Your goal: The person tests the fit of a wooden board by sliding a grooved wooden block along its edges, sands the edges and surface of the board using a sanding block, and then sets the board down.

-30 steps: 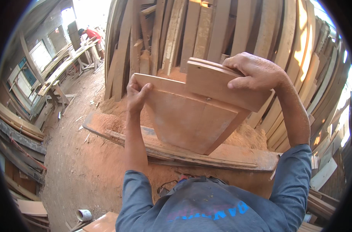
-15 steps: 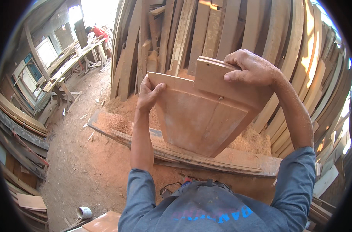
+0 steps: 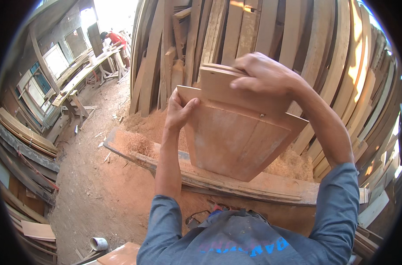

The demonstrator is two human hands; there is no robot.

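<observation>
A framed wooden panel [image 3: 236, 137] stands tilted on a low plank bench [image 3: 276, 185], its lower edge on the plank. At the panel's upper left corner my left hand [image 3: 180, 110] is closed, thumb on the near face and fingers behind. My right hand [image 3: 271, 75], blurred by motion, grips a flat rectangular wooden block [image 3: 225, 85] from above. This block lies against the near face along the panel's top edge and sticks up past it; a slot shows in its upper edge. Its underside is hidden.
Tall planks [image 3: 236, 35] lean close behind the bench. Reddish sawdust [image 3: 135, 141] is heaped on the bench and floor. At the far left a person in red [image 3: 117, 39] bends over a long worktable [image 3: 77, 79]. A white bucket [image 3: 98, 243] lies lower left.
My right hand has slid the wooden block leftward along the panel's top, uncovering the upper right corner. The left hand keeps its grip; the whole scene sits slightly shifted.
</observation>
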